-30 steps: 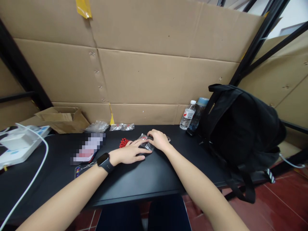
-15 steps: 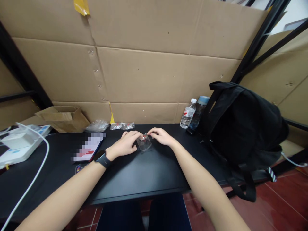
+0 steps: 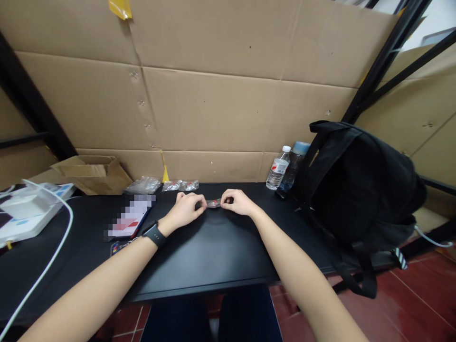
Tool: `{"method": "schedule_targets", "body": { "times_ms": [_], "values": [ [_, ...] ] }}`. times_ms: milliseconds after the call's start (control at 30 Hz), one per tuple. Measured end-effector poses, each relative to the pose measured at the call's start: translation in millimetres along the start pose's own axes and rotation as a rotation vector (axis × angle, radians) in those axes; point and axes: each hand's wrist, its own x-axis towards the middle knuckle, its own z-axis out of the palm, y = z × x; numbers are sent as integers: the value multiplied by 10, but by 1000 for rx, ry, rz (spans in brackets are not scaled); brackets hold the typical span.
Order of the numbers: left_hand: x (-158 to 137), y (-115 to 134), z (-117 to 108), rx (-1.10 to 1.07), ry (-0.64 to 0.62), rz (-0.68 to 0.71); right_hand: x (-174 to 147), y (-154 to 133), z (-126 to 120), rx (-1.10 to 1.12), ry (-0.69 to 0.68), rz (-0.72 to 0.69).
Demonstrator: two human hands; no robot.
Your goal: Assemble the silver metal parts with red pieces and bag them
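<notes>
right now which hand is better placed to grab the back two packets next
Left hand, probably: the two clear packets lie just beyond it; the right hand is farther off. Both hands appear to pinch one small plastic packet.

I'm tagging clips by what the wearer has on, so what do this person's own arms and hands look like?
The left forearm and right forearm are bare, with no sleeves in view. A black wristwatch with a dark strap circles the left wrist; the right wrist carries nothing. The left hand and right hand are ungloved.
</notes>
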Motion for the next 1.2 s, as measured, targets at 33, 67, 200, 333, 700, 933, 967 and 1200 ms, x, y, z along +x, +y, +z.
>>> {"method": "schedule_targets", "body": {
  "times_ms": [33, 67, 200, 333, 700, 933, 967, 1200],
  "values": [
    [5, -2, 4, -21, -2, -24, -4, 8, -12, 11, -11, 22],
    [10, -3, 13, -46, -1, -52, -7, 14, -19, 20, -24, 46],
    [16, -13, 71, -171, 34, -168, 3, 23, -11, 48, -51, 113],
    [18, -29, 88, -235, 57, -174, 36, 19, -2, 76, -27, 171],
    [13, 107, 119, -88, 63, -262, 54, -108, 129, -242, 13, 460],
    [-46, 169, 240, 157, 91, -38, 15, -268, 209, -559, 66, 448],
    [-54, 177, 247, 162, 73, -30, 3, -280, 189, -569, 58, 386],
    [-71, 168, 273, 189, 11, -24, -55, -291, 124, -530, -193, 55]
  ]
}}
